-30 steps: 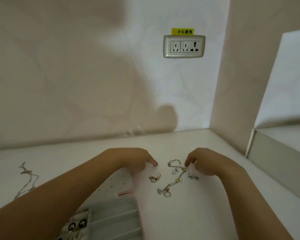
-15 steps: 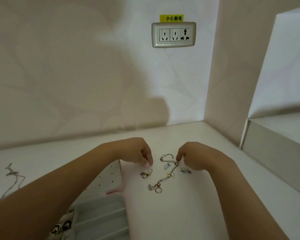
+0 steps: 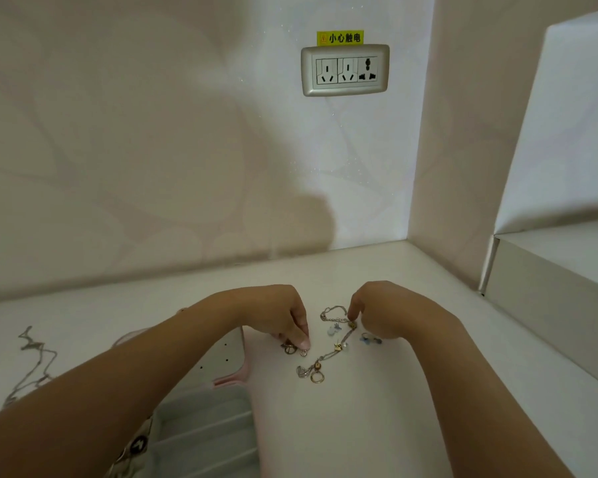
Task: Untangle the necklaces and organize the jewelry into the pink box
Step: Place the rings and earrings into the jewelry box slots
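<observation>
2 wrists arch, knuckles up: the left hand (image 3: 277, 315) pinches a small ring (image 3: 289, 348), the pink box (image 3: 230, 379) just nearer-left of that grip; the right hand (image 3: 387, 312) curls, index tip on the necklace (image 3: 335, 353), pinching or not, I cannot tell.

At 7 o'clock the pink box (image 3: 230, 380) is largely covered by the left forearm (image 3: 118, 391) and cut by the lower edge. Small pieces (image 3: 296, 349) pinched by the left hand (image 3: 280, 315) are too small to be identified.
</observation>
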